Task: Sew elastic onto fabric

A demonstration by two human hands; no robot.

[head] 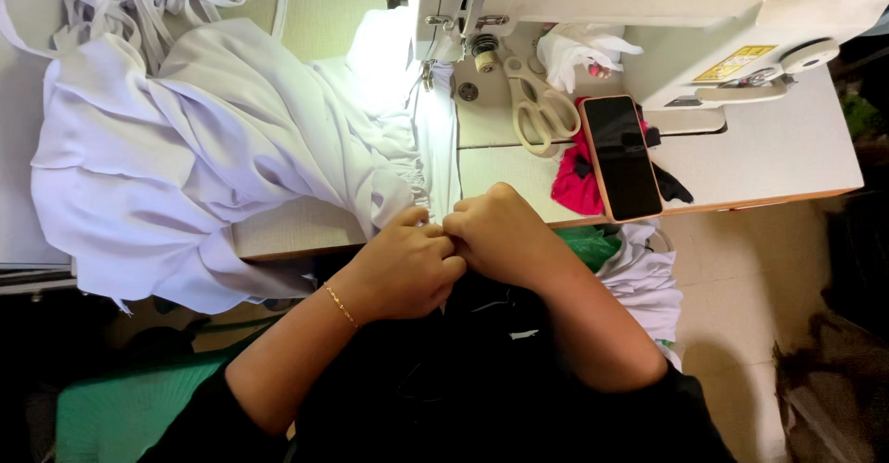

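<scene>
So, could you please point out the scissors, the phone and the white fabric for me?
scissors (540,111): head view, on the handle loops.
phone (621,156): head view, middle of the dark screen.
white fabric (213,148): head view, on the bunched folds left of the needle.

Under my left hand (403,264) and right hand (500,233) the white cloth (213,148) looks smooth and softly matt, the sewing machine (648,18) glossy enamelled metal, the scissors (542,106) pale plastic-handled, the phone (622,156) shiny black glass, the table (778,148) smooth laminate.
</scene>
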